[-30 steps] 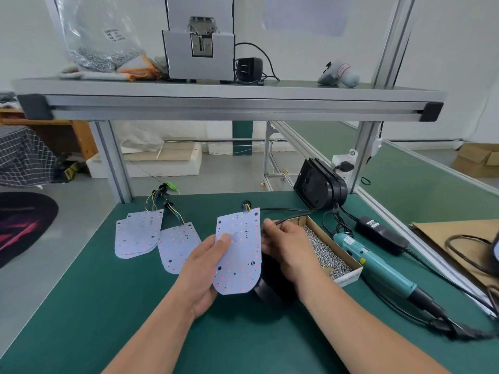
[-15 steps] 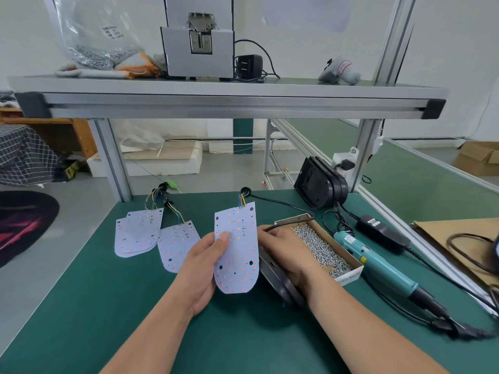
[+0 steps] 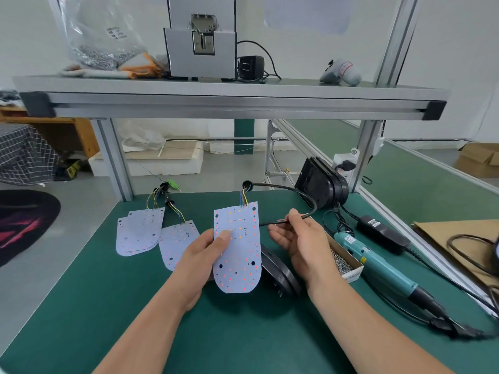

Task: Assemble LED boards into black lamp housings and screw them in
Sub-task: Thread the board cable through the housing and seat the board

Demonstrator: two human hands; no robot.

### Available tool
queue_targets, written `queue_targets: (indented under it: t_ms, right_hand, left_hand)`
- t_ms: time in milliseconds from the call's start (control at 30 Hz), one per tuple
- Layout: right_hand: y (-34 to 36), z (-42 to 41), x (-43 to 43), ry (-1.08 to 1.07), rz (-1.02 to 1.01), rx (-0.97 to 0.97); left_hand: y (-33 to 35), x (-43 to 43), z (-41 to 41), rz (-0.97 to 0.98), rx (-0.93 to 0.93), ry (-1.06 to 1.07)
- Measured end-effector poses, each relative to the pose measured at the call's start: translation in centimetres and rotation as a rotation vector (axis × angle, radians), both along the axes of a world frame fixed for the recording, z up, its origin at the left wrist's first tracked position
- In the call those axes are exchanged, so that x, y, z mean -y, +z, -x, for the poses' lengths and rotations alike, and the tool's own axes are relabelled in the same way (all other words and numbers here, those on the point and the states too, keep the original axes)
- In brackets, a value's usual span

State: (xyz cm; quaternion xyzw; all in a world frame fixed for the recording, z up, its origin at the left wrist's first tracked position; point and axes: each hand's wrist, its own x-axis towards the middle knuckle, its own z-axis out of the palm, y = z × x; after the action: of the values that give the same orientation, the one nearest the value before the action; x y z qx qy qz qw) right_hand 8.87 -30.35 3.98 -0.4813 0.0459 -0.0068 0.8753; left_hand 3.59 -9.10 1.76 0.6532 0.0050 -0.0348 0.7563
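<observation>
Left hand (image 3: 201, 259) grip pinches the LED board (image 3: 237, 255), right hand (image 3: 299, 238) pinches its cable (image 3: 313, 205); black housing (image 3: 280, 273) just right of the board waits, seating and screwing apparently ahead.

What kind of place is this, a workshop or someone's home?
Most likely a small electronics assembly workshop: a green-matted workbench under an aluminium-frame shelf, an electric screwdriver beside a box of screws, and LED boards laid out.

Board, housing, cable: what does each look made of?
Board: thin rigid sheet with a matte white coating, likely an aluminium or laminate circuit board; flat though held at one edge. Housing: black, smooth with a soft sheen, probably moulded plastic. Cable: black flexible sheath, rubber or PVC; it bends in a loop.
</observation>
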Motion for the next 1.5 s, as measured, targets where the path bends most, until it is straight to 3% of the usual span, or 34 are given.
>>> queue_targets:
  t_ms: [167, 367, 533, 600, 733, 833, 867, 967, 1067, 1200, 1367, 1500]
  right_hand:
    - [-0.4, -0.1, 0.1, -0.025, 0.065, 0.005]
    - [-0.7, 0.6, -0.2, 0.038, 0.247, 0.017]
    - [-0.3, 1.5, -0.5, 0.288, 0.694, 0.180]
    - [0.1, 1.5, -0.2, 0.379, 0.753, 0.151]
    - [0.1, 1.1, 0.6, 0.292, 0.565, 0.063]
    - [0.7, 1.0, 1.1, 0.054, 0.236, 0.011]
    - [0.7, 1.1, 1.3, -0.009, 0.234, 0.021]
    - [1.1, 2.1, 1.0, -0.108, 0.588, 0.218]
    - [1.3, 2.8, 0.7, -0.012, 0.695, 0.439]
    - [1.3, 3.1, 0.1, 0.235, 0.798, 0.472]
    - [1.3, 3.1, -0.1, 0.332, 0.544, 0.422]
    - [1.6, 3.0, 0.7, 0.281, 0.357, 0.393]
  left_hand:
    - [0.1, -0.2, -0.1, -0.170, 0.031, -0.029]
    - [0.5, -0.5, 0.0, -0.169, 0.046, -0.097]
    - [0.7, -0.6, 0.3, -0.297, 0.064, -0.081]
    - [0.6, -0.7, 0.3, -0.352, 0.086, -0.060]
    - [0.8, -0.5, 0.3, -0.254, 0.104, -0.030]
    - [0.8, -0.3, 0.4, -0.256, 0.133, -0.021]
    - [0.7, -0.2, 0.4, -0.255, 0.134, -0.028]
    - [0.8, -0.2, 0.7, -0.239, 0.126, -0.052]
    - [0.9, 0.0, 0.8, -0.228, 0.131, -0.055]
    - [1.0, -0.1, 0.8, -0.234, 0.129, -0.073]
    - [0.6, -0.3, 0.8, -0.187, 0.099, -0.097]
    - [0.8, -0.2, 0.6, -0.166, 0.059, -0.028]
